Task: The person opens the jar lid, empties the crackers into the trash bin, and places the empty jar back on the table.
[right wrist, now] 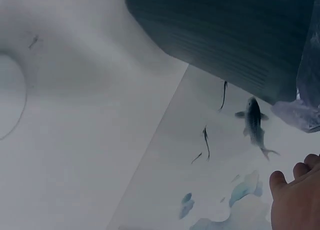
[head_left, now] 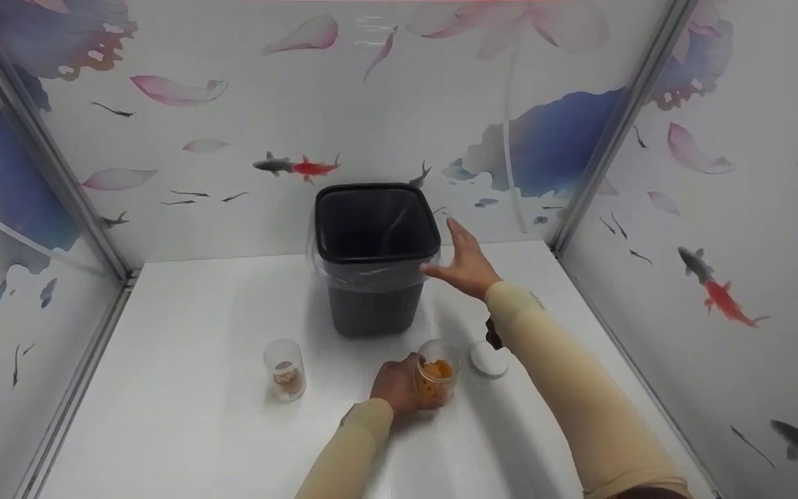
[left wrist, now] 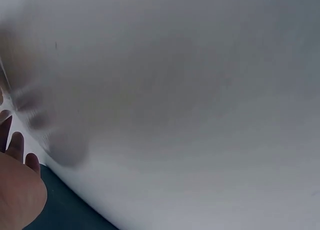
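Note:
My left hand point(head_left: 399, 387) holds a clear jar point(head_left: 449, 355) from its left side, low over the white table. Orange pieces point(head_left: 436, 370) lie inside this jar. In the left wrist view only part of the left hand point(left wrist: 20, 190) shows, at the lower left edge. My right hand point(head_left: 467, 263), thumb and fingers spread, is at the right side of the dark bin point(head_left: 371, 312), near its rim. Nothing is in its grasp. The right wrist view catches some of the right hand point(right wrist: 297, 195) at the lower right corner, below the bin point(right wrist: 225, 34).
A clear plastic liner point(head_left: 371, 277) hangs over the bin's rim. Left of the bin stands another clear jar point(head_left: 285, 371) with brownish contents or a label; I cannot tell which. A round white lid point(head_left: 489, 360) lies right of the held jar. Patterned panels point(head_left: 385, 104) enclose the table.

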{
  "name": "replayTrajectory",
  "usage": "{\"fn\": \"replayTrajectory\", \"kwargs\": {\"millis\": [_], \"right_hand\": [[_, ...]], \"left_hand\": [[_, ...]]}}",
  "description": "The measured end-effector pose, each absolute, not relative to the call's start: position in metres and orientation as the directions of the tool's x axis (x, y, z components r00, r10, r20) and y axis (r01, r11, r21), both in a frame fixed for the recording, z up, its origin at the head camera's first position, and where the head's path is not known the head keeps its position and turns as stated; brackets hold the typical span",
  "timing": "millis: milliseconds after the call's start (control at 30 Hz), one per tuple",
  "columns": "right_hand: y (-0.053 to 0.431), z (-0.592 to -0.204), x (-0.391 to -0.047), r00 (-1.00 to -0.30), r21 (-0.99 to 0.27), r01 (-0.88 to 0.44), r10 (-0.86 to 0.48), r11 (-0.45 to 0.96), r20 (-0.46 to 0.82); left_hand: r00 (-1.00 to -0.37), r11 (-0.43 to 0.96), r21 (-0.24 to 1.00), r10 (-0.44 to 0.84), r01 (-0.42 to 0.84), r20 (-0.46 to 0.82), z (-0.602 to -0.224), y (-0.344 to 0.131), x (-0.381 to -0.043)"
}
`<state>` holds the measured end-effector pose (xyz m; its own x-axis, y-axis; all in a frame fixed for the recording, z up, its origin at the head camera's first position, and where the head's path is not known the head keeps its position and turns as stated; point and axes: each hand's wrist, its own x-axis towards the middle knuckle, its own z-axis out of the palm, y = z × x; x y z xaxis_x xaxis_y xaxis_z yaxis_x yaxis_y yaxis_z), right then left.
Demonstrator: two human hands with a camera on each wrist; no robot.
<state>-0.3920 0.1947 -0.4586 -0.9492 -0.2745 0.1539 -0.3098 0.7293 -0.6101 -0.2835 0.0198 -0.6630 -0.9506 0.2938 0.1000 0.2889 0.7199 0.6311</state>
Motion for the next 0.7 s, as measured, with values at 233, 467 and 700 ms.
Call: {"fn": "replayTrajectory", "kwargs": {"millis": [233,467,700], "right_hand": [[0.172,-0.462,-0.396,-0.942,-0.618,-0.329,-0.297,0.714,0.158],[0.169,-0.464,-0.4,-0.945,-0.62,-0.325,-0.266,0.714,0.189],[0.166,-0.461,-0.401,-0.951,-0.63,-0.309,-0.255,0.713,0.178]], "left_hand": [[-0.957,0.714,0.645,0.272,0.271,0.102,-0.663,0.017,-0.274],[-0.975,0.632,0.749,0.205,0.198,0.086,-0.65,0.004,-0.263],[-0.971,0.568,0.793,0.204,0.221,0.124,-0.602,-0.025,-0.249]]}}
